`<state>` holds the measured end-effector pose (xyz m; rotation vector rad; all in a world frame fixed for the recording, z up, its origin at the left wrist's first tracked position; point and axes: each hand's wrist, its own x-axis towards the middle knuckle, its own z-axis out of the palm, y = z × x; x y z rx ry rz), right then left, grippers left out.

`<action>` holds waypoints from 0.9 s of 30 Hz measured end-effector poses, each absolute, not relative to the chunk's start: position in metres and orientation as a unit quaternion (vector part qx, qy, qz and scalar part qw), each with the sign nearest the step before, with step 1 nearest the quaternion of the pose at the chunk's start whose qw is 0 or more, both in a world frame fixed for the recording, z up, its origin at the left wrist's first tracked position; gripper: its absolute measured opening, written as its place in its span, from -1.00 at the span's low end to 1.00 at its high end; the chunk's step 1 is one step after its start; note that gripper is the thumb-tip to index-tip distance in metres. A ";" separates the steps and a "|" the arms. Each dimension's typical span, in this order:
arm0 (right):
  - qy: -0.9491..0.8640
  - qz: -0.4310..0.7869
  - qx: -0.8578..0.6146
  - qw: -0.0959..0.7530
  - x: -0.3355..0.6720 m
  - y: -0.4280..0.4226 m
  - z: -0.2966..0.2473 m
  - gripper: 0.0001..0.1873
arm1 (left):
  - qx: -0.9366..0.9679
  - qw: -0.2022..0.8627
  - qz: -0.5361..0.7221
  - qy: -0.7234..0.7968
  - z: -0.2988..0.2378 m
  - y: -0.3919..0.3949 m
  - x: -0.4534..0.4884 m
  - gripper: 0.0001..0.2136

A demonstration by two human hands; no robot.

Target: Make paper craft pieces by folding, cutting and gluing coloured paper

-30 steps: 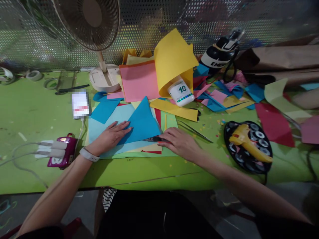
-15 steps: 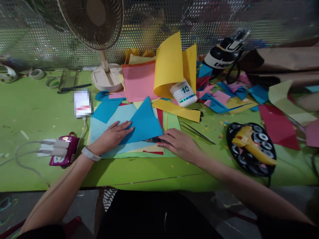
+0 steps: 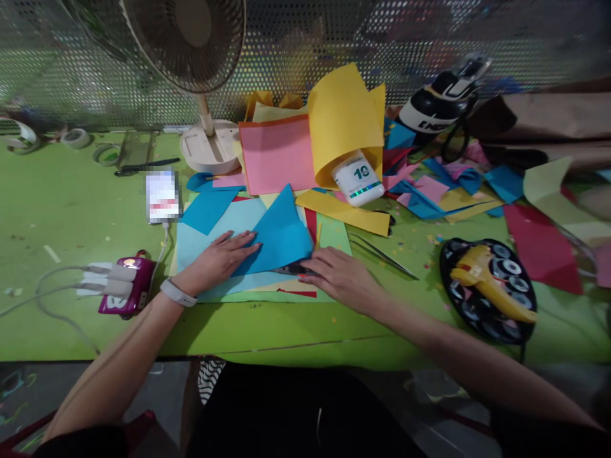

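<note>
My left hand [image 3: 222, 261] lies with fingers spread on the left part of a folded blue paper [image 3: 279, 232], whose tip points away from me. At the paper's lower right corner, my right hand [image 3: 344, 277] has its fingers closed round a slim dark tool [image 3: 286, 269]. This tool lies along the blue paper's near edge; my fingers hide much of it, so its kind is unclear. Under the blue paper is a light blue sheet [image 3: 205, 245], stacked on sheets of other colours. Left of the tip rests another blue piece [image 3: 210, 210].
Beyond the stack stand a fan [image 3: 207, 143], pink paper [image 3: 277, 156], curled yellow paper [image 3: 338, 121] and a white container [image 3: 360, 181]. Tweezers [image 3: 386, 257] and a yellow glue gun [image 3: 491, 280] on a black tray lie right. A phone [image 3: 162, 197] and purple power adapter [image 3: 128, 286] are left.
The whole view has shifted slightly. The blue paper's right side bows a little more beside my right hand. Both hands keep almost the same places.
</note>
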<state>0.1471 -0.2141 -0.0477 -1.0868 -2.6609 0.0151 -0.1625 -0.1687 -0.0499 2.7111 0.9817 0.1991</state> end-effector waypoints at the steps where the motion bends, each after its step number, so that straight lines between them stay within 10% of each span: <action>1: -0.919 0.012 -0.370 0.135 0.149 -0.214 -0.047 -0.59 | 0.931 0.125 0.067 0.337 -0.050 -0.169 -0.162 -0.59; 27: -0.923 0.012 -0.358 0.140 0.138 -0.218 -0.050 -0.58 | 0.876 0.231 0.148 0.397 -0.025 -0.167 -0.181 -0.75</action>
